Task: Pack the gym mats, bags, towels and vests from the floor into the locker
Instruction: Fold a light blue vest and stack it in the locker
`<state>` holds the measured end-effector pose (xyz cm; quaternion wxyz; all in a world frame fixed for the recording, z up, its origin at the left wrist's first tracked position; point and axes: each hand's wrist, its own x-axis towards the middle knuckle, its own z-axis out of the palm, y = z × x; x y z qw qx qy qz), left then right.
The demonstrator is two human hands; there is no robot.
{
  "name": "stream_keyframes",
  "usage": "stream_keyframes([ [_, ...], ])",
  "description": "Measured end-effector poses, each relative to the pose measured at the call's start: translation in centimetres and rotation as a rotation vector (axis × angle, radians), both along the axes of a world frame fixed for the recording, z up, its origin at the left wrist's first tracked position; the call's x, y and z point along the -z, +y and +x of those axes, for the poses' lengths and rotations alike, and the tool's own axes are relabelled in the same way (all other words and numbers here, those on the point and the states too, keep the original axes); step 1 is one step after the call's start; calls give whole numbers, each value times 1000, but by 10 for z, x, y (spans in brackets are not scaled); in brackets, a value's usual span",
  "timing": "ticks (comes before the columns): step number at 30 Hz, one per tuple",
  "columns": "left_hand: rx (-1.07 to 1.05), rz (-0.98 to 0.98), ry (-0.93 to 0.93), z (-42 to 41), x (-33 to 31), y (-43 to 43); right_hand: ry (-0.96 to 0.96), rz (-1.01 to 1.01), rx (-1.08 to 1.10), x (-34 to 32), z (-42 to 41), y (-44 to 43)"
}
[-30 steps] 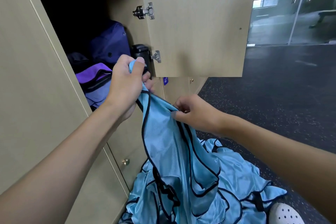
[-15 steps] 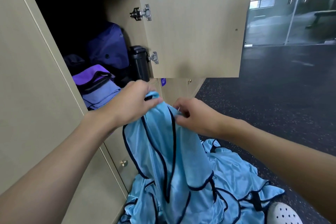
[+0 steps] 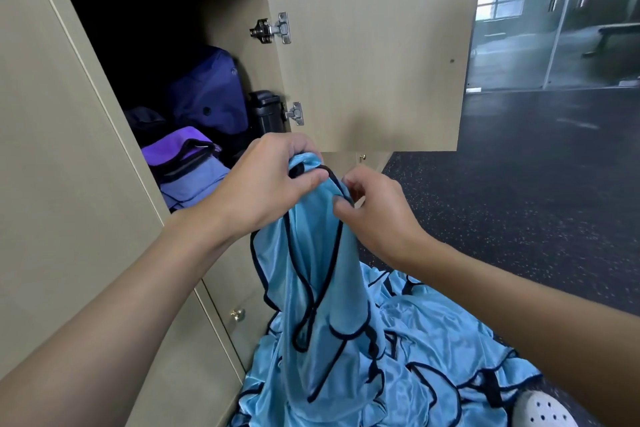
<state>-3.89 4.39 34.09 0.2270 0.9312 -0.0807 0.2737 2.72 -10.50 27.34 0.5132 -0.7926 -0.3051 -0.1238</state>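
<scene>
Bundle the trailing tail of that shiny light-blue vest with dark piping (image 3: 318, 274) before pushing it into the open beige wooden locker (image 3: 221, 21); it drapes down to the floor pile (image 3: 443, 350). Left hand (image 3: 263, 184) clamped on its bunched top, right hand (image 3: 375, 213) pinching the edge just beside, forearms raised.

Forearms extended, the left hand (image 3: 270, 184) and right hand (image 3: 375, 215) sit close together, fingers pinching the vest (image 3: 311, 288).

Light-blue vest (image 3: 311, 270) with dark trim, bunched at top, hanging limp at centre. More vests (image 3: 433, 357) heaped at 5 o'clock. Inside open locker (image 3: 235, 10) at 10 o'clock, navy bag (image 3: 207, 94) and purple bag (image 3: 180, 152).
</scene>
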Motion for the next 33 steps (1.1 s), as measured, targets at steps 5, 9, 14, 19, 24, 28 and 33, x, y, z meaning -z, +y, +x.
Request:
stream_keyframes([
  [5, 24, -12, 157, -2, 4, 4, -2, 52, -73, -2, 2, -5],
  [9, 0, -21, 95, 1, 8, 8, -1, 49, -157, -4, 1, -8],
  [14, 20, -71, 78, -2, 2, 4, -41, 88, -165, -8, -1, -7],
  [19, -9, -128, 130, -3, -2, 0, 21, 171, -272, -6, -8, -7],
  [24, -12, -118, 185, -7, -7, -5, -36, 112, -202, -7, -15, -5],
  [28, 5, -118, 223, -7, -7, -1, -8, 54, -143, -7, -12, -5],
  [33, -7, -93, 209, -9, -7, 4, -13, -2, -38, -8, -4, -10],
])
